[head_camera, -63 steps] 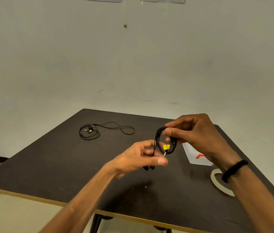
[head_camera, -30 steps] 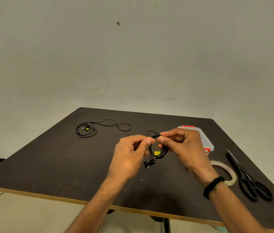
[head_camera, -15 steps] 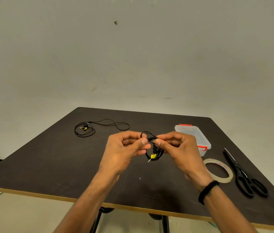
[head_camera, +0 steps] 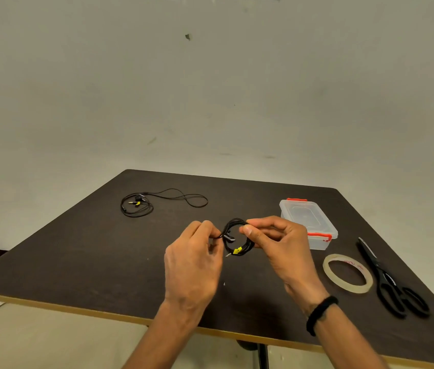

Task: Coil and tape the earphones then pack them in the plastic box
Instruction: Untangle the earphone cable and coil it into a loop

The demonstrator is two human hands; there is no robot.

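Head view.

Item: coiled black earphones with a yellow tag, held above the middle of the dark desk. The right hand grips the coil's right side, thumb and fingers pinched round the bundled cord. The left hand pinches the cord at the coil's left edge with curled fingers; the plug sticks out below the coil.

Item: clear plastic box with red clasps, lid on, right of the hands and just beyond the right hand's knuckles.

Item: roll of clear tape, flat on the desk, near right, in front of the box.

Item: black scissors, closed, right of the tape, handles nearer.

Item: second pair of black earphones, loosely spread, far left of the desk, well apart from the hands.

Item: black band on the right wrist.
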